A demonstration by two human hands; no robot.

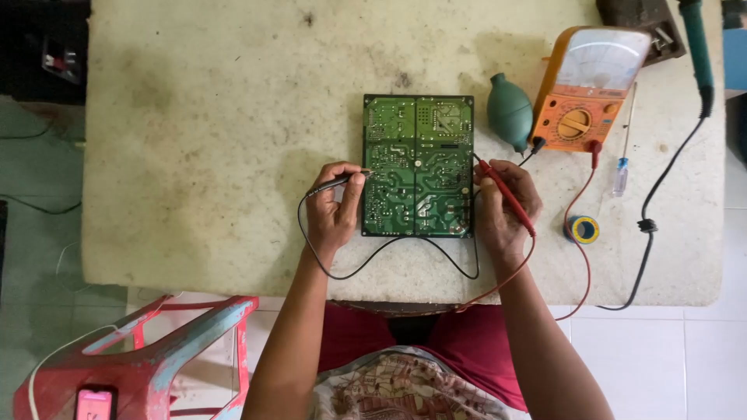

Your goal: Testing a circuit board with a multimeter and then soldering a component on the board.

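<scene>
A green circuit board point(418, 165) lies solder side up in the middle of a worn white table point(218, 140). My left hand point(333, 210) grips a black test probe point(339, 182), its tip touching the board's left edge. My right hand point(504, 204) holds a red test probe point(507, 199) with its tip at the board's right edge. Black and red leads loop along the table's near edge and run to an orange analogue multimeter point(585, 87) at the back right.
A green rubber blower bulb point(510, 111) lies beside the meter. A small screwdriver point(622, 155), a solder reel point(582, 229) and a soldering iron point(695, 47) with black cord sit at the right. A red stool point(156, 342) holding a phone point(95, 404) stands at the lower left.
</scene>
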